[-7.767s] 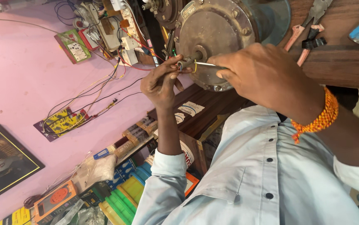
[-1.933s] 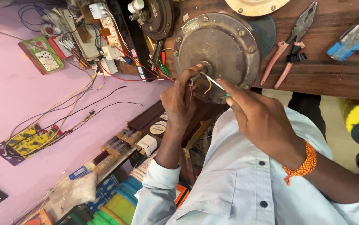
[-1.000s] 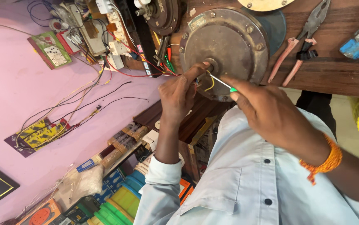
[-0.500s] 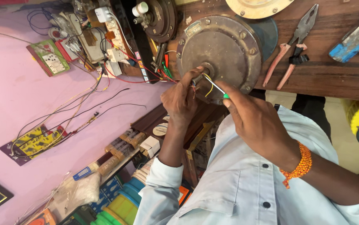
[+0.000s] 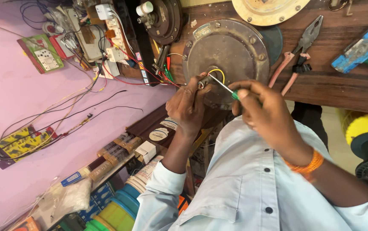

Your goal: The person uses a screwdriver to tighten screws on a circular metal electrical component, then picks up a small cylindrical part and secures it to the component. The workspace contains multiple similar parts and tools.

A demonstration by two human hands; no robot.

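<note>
A round, brownish metal motor housing (image 5: 229, 51) lies on a wooden bench (image 5: 342, 85). My left hand (image 5: 188, 107) pinches a small metal part at the housing's centre, next to a looped yellow wire (image 5: 218, 72). In my right hand (image 5: 267, 115), which has an orange band at the wrist, is a thin screwdriver (image 5: 222, 87) with a green handle. Its tip rests against the part held by my left fingers. Both sleeves are light blue.
Red-handled pliers (image 5: 297, 55), a blue tool (image 5: 359, 45) and a cream round cover (image 5: 269, 8) lie on the bench. A dark motor (image 5: 162, 19), tangled wires, a switch panel (image 5: 43, 53) and a circuit board (image 5: 19, 143) hang on the pink wall. Yellow spool (image 5: 363, 126) at right.
Both hands stay at the motor's centre with the screwdriver tip on the small part. The hands shifted only slightly and the view moved a little.
</note>
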